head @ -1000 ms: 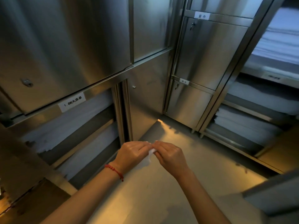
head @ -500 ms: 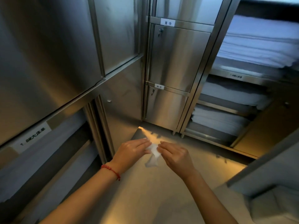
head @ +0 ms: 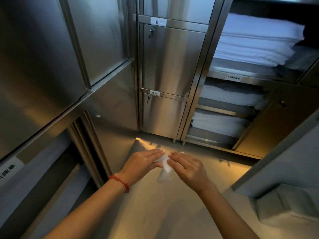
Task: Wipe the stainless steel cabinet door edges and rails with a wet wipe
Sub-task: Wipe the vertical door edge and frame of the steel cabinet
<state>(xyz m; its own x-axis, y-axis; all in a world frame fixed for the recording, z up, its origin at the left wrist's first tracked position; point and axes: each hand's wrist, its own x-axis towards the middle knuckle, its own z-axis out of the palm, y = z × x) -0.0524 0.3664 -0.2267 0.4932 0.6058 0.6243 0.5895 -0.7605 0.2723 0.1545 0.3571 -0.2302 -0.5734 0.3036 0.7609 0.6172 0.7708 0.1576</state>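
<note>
Small white wet wipe (head: pixel 165 163) pinched between both hands at mid-chest height over the grey floor (head: pixel 155 213), crumpled, long axis hanging downward from the fingertips. Left hand (head: pixel 144 163) with fingers (head: pixel 155 151) straight and pressed together, flat against the wipe's left side; right hand (head: pixel 187 168) curled lightly, nipping its right edge. Brushed stainless steel cabinet doors (head: pixel 169 61) ahead and to the left, well apart from the wipe; nearest rail (head: pixel 93 140) on the left, closer to the left hand. Probably readying the wipe, wiping not yet begun.
</note>
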